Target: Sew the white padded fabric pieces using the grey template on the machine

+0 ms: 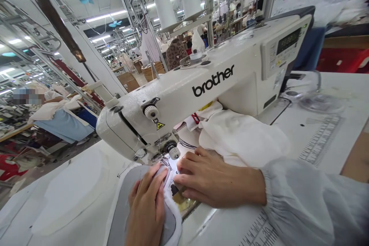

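A grey fabric piece with a padded white edge (117, 215) lies under the head of a white sewing machine (178, 96). My left hand (147, 203) rests on this piece, fingers stretched forward and flat, their tips close to the presser foot (165, 161). Just right of the needle area is my right hand (213, 180), with its fingers bent and drawn together beside the white edge. Whatever its fingertips may pinch is hidden. A light shines on the sewing spot between both hands.
Bunched white cloth (242, 134) lies behind my right hand, under the machine arm. Flat white pieces (72, 188) are at the left of the table. Thread cones (165, 7) stand above the machine. A ruler scale (321, 138) marks the tabletop. Another person works far left.
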Demonstrator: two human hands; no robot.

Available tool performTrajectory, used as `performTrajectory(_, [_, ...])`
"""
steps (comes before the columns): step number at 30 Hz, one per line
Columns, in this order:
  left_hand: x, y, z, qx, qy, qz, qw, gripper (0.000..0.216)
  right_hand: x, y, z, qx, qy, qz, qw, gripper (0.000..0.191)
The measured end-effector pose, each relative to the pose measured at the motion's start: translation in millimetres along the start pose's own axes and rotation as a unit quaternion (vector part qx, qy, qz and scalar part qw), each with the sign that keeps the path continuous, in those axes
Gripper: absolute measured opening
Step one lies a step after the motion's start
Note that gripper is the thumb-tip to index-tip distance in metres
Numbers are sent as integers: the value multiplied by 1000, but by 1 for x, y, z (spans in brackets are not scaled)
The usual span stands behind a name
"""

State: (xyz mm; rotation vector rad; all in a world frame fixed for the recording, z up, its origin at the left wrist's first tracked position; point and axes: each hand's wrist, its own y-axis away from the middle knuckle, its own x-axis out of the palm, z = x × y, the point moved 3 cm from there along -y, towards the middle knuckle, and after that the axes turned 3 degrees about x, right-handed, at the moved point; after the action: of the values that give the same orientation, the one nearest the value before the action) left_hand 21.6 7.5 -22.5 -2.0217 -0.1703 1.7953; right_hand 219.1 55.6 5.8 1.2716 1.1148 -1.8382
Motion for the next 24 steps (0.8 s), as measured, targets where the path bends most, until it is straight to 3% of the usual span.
performTrajectory(4, [-6, -3, 16, 91, -2, 61, 994, 39, 0, 0, 0, -9, -6, 0, 1000, 17])
performTrajectory(7, [-10, -4, 20, 122, -28, 68, 990, 42, 0, 0, 0, -7, -7, -2, 1000, 17])
performTrajectory(12, [-6, -2, 16, 109, -50, 28, 992, 39, 0, 0, 0, -7, -6, -1, 1000, 17])
performTrajectory(24, [0, 1, 14, 94, -60, 9, 994, 37, 0, 0, 0, -6, -13, -6, 1000, 16])
